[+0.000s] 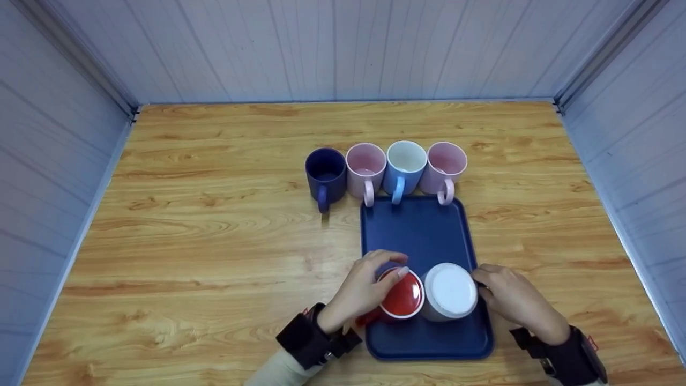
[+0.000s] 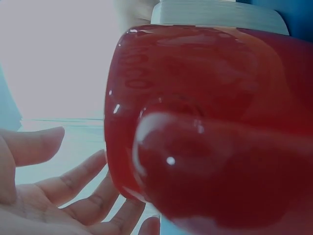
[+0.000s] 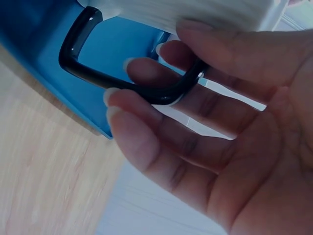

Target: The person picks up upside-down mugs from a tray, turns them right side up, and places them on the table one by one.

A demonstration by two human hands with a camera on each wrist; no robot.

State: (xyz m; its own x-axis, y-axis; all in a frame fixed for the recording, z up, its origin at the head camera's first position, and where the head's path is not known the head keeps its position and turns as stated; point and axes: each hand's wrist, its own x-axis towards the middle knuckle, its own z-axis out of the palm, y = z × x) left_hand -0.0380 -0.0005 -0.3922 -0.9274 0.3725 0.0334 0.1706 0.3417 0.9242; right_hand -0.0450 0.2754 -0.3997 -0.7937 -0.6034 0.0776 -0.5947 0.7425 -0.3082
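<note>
A red mug (image 1: 403, 295) stands on the lower part of a dark blue tray (image 1: 429, 343), showing a glossy red disc ringed in white, its handle toward the lower left. Against it stands a white mug (image 1: 454, 289), bottom up, with a black handle (image 3: 93, 73) on its right. My left hand (image 1: 370, 284) lies over the red mug's left edge; the left wrist view has its thumb apart from the mug and its loosely bent fingers behind it. My right hand (image 1: 509, 295) holds the white mug by the handle, fingers bent around it and thumb against the mug's side.
Behind the tray stand several upright mugs in a row: a dark blue mug (image 1: 326, 174), a pink mug (image 1: 358, 182), a light blue mug (image 1: 407, 179) and another pink mug (image 1: 431, 182). Some handles overhang the tray's far edge. Pale panels (image 1: 332, 48) enclose the wooden table (image 1: 203, 241).
</note>
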